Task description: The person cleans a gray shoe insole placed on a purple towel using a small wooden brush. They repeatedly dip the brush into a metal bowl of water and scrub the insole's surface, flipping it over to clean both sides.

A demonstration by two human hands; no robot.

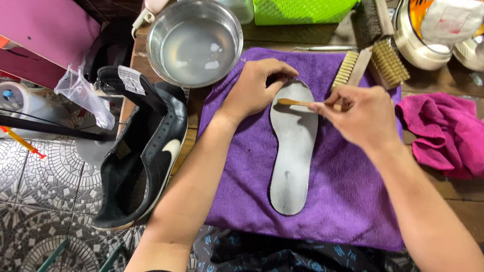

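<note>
A grey shoe insole (pixel 293 151) lies lengthwise on a purple towel (pixel 343 191) spread over a wooden table. My left hand (pixel 254 88) presses down on the insole's far end with its fingers curled over the edge. My right hand (pixel 360 116) grips a small wooden-handled brush (pixel 295 103) whose head rests on the upper part of the insole. A black sneaker (pixel 143 151) with a white mark lies on its side at the table's left edge.
A steel bowl of water (pixel 195 43) stands behind the towel. Two wooden brushes (pixel 375 60) lie at the back right beside a pink cloth (pixel 443 133). A green basket (pixel 297 11) and white containers (pixel 428 35) sit at the back. Patterned floor tiles (pixel 45 186) show on the left.
</note>
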